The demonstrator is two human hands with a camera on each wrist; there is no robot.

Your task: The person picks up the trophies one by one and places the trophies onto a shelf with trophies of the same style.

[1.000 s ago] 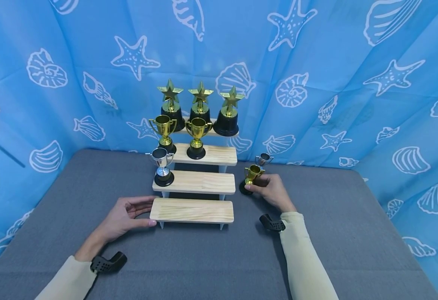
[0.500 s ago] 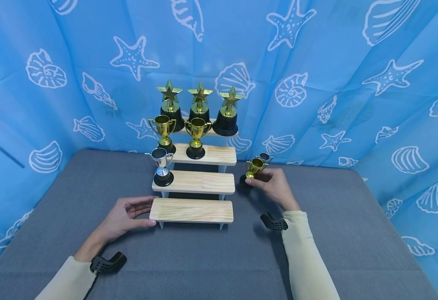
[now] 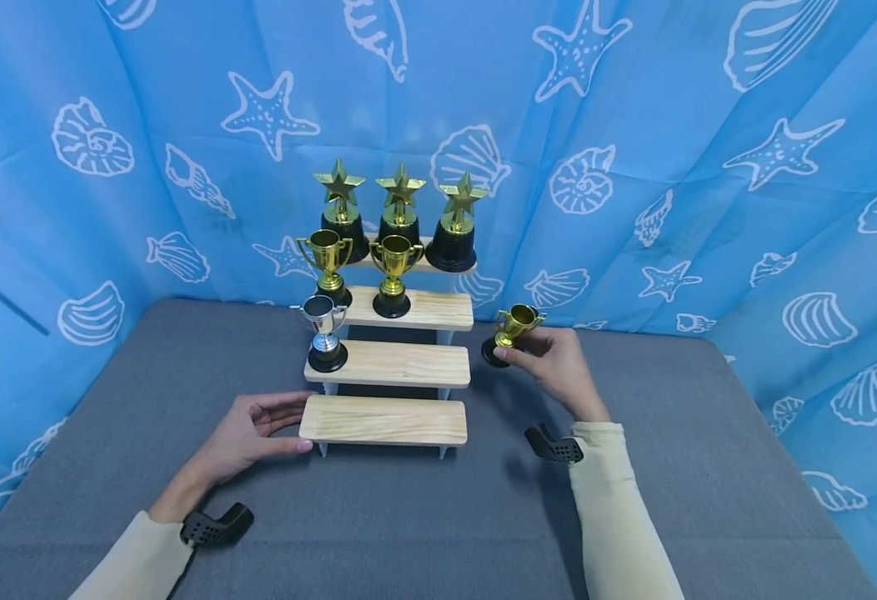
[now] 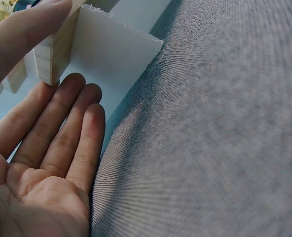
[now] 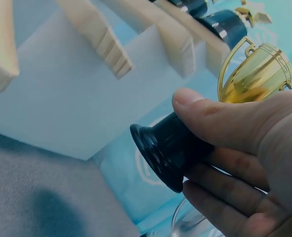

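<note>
In the head view, my right hand holds a small gold trophy cup off the table, right of a tiered wooden stand. The right wrist view shows my thumb and fingers pinching the trophy's black base, the cup tilted. Below those fingers, part of a silver trophy cup shows; the head view mostly hides it. My left hand rests at the left end of the lowest step. Its fingers are nearly straight and touch the board's end, with the thumb on the front side.
Three gold star trophies stand on the top step. Two gold trophy cups occupy the step below, and a silver trophy cup the left of the following one. A blue shell-patterned curtain hangs behind the grey table.
My right hand has risen and moved slightly right and back with the gold trophy cup, covering more of the silver one behind. My left hand stays in place.
</note>
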